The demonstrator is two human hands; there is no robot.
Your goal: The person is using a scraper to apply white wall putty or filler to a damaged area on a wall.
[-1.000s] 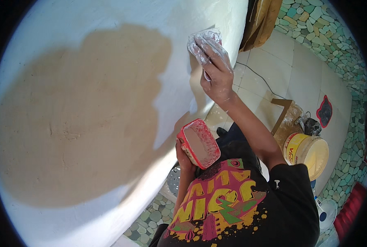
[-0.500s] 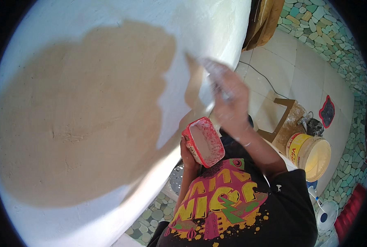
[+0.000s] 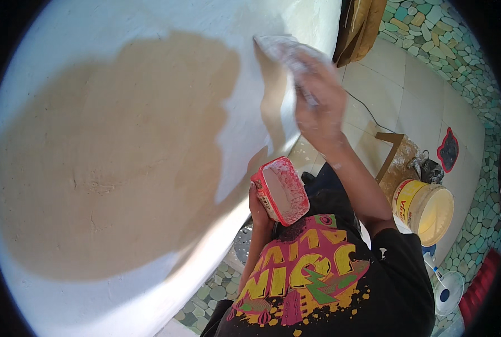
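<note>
White wall (image 3: 121, 163) at left, smooth, finely pitted, broadly shadowed; greenish pebble paving (image 3: 430, 28) far right. Near: left hand (image 3: 260, 212), grip cupped round a rectangular red plastic tub (image 3: 300, 194), pale paste (image 3: 277, 188) inside. Right hand (image 3: 322, 101) farther off, blurred, grip closed on a whitened flat tool (image 3: 268, 40) projecting leftward past the fingers.

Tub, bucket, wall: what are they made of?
Tub: probably plastic; thin, fairly smooth red sides, smeared pale inside.
Bucket: likely plastic; smooth cream sides, rounded rim.
Wall: looks plastered, mostly matte; small pits and scratches show. What's beneath can't be told.
</note>
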